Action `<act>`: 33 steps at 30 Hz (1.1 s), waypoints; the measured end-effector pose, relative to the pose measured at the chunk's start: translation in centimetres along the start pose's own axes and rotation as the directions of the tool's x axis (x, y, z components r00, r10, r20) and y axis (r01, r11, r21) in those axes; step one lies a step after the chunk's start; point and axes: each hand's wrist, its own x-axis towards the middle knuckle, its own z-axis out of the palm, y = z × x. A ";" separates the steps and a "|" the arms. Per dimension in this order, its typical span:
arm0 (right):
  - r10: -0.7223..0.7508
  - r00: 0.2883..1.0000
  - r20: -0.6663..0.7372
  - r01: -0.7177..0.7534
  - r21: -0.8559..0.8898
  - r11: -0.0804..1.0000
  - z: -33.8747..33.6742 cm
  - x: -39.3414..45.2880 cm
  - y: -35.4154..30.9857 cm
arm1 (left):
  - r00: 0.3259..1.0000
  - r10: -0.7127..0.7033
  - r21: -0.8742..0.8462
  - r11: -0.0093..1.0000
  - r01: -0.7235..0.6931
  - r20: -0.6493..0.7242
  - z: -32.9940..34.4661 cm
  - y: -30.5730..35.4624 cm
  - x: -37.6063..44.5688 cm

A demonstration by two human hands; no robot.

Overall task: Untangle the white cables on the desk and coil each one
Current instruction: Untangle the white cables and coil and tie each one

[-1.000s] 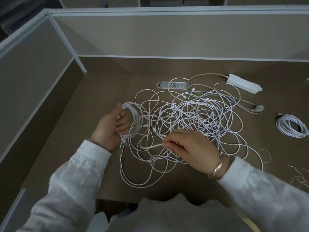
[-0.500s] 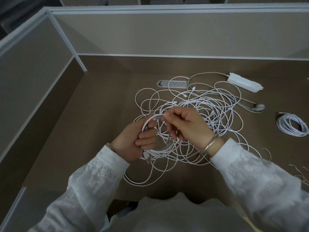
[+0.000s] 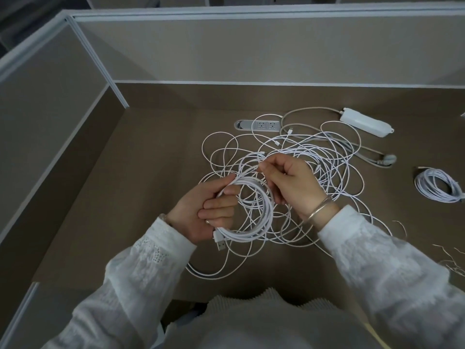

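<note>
A heap of tangled white cables [image 3: 312, 157] lies on the brown desk [image 3: 151, 172]. Above its near side, my left hand [image 3: 201, 212] grips a coil of white cable [image 3: 261, 220], with a USB plug [image 3: 219, 241] hanging below the fingers. My right hand [image 3: 289, 182] pinches the free strand of that cable at the coil's top right. A finished coil [image 3: 439, 185] rests apart at the right.
A white power strip [image 3: 364, 122] with its grey cord and plug [image 3: 387, 159] lies at the back right. A desk socket panel [image 3: 259, 125] is set in the desk behind the heap. Partition walls [image 3: 226, 51] close the back and left. Thin wire ties [image 3: 450, 260] lie at the right.
My right hand lifted a strand from the heap's near side up to the coil. My left hand brought the coil toward the middle, and the coil has grown.
</note>
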 end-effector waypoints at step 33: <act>-0.299 0.923 0.242 0.383 -0.664 0.643 -4.7 -3.2 7.5 | 0.753 0.506 0.053 0.842 -0.536 -0.421 -6.3 4.4 -5.2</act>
